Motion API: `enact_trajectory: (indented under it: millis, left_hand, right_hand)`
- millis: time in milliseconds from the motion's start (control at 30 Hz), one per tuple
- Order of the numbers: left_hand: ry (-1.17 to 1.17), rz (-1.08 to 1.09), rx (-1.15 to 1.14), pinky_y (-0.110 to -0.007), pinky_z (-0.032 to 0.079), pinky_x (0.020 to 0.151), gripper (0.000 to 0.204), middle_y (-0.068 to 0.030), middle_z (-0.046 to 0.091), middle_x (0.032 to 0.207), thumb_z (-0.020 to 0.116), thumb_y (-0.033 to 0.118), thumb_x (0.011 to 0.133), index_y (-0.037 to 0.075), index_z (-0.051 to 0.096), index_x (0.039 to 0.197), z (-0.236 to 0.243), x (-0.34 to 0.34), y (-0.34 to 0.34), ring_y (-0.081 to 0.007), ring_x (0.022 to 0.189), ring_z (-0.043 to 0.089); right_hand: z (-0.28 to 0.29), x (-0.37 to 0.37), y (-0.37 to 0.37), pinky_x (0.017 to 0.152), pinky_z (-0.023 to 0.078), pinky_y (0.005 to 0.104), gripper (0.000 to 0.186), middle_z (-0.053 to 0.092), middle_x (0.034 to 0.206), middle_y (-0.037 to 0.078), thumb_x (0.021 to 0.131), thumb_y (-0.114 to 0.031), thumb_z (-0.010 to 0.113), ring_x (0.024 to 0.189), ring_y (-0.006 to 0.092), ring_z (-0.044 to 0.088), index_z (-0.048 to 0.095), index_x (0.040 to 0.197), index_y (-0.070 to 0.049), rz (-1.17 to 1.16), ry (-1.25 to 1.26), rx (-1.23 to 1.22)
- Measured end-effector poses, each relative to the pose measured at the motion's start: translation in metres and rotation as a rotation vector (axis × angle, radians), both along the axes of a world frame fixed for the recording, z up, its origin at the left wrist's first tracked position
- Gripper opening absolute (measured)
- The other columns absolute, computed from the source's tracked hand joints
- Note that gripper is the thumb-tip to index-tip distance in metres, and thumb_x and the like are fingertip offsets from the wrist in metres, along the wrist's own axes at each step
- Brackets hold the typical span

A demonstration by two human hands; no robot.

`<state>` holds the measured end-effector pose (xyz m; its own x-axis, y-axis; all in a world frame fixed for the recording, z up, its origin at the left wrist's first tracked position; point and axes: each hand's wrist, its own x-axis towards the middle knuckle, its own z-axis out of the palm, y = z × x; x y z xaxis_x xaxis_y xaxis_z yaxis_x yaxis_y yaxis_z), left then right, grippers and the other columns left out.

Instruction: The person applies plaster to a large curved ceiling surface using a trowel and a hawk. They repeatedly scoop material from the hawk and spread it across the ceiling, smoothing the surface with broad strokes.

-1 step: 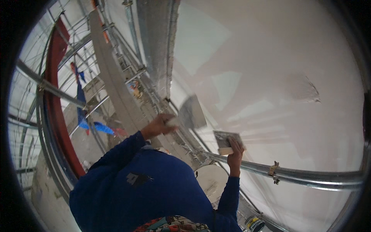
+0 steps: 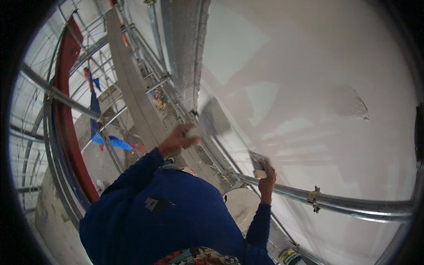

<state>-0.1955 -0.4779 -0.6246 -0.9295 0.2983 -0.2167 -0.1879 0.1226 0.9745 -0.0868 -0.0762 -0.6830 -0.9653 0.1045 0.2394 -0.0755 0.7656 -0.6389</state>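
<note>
My left hand is closed round the pale handle of a broad putty knife. Its wide grey blade is smeared by motion and points toward the wall. In my right hand is a second putty knife, with a grey blade and a pale block-like handle. That blade is tilted and seen narrowly, close to the white wall panel; whether it touches the wall I cannot tell. A rough patch of filler stands out higher on the wall, away from both hands.
A metal scaffold tube with a clamp crosses beside my right arm. Below lies a pale round bucket lid or tub top, and a dark tub. Scaffold planks, a red beam and blue cloth are left.
The putty knife in my right hand has turned, so its blade shows narrower. My left hand and its putty knife have shifted slightly left.
</note>
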Motion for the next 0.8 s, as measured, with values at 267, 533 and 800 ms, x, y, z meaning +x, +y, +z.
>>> enact_trajectory:
  millis: [267,533,800]
  left_hand:
    - [0.528,0.747,-0.641,-0.025,0.039,0.046,0.028,0.0007,0.057,0.069,0.069,0.021,0.085,0.002,0.059,0.103,-0.024,0.019,-0.176,-0.0068,0.054,0.050]
    - [0.387,0.978,-0.315,-0.025,0.036,0.045,0.015,0.0013,0.054,0.068,0.065,0.012,0.086,0.005,0.058,0.098,0.013,-0.020,-0.220,-0.0058,0.053,0.047]
    - [0.416,0.663,-0.347,-0.025,0.036,0.045,0.022,0.0007,0.053,0.065,0.067,0.017,0.088,0.001,0.057,0.101,0.012,-0.149,-0.264,-0.0062,0.050,0.047]
  right_hand:
    - [-0.140,0.062,-0.040,0.074,0.046,0.0354,0.031,0.056,0.092,0.008,0.078,0.000,0.061,0.081,0.0212,0.056,0.053,0.108,0.002,-0.448,-0.513,-1.284]
    - [-0.090,-0.013,-0.081,0.092,0.048,0.0470,0.042,0.057,0.107,0.014,0.082,-0.010,0.059,0.102,0.0309,0.058,0.047,0.121,0.001,-0.402,-0.383,-1.837]
    - [-0.117,-0.096,-0.147,0.085,0.050,0.0438,0.028,0.056,0.097,0.012,0.080,-0.008,0.060,0.092,0.0292,0.060,0.053,0.106,0.000,-0.499,-0.368,-1.766]
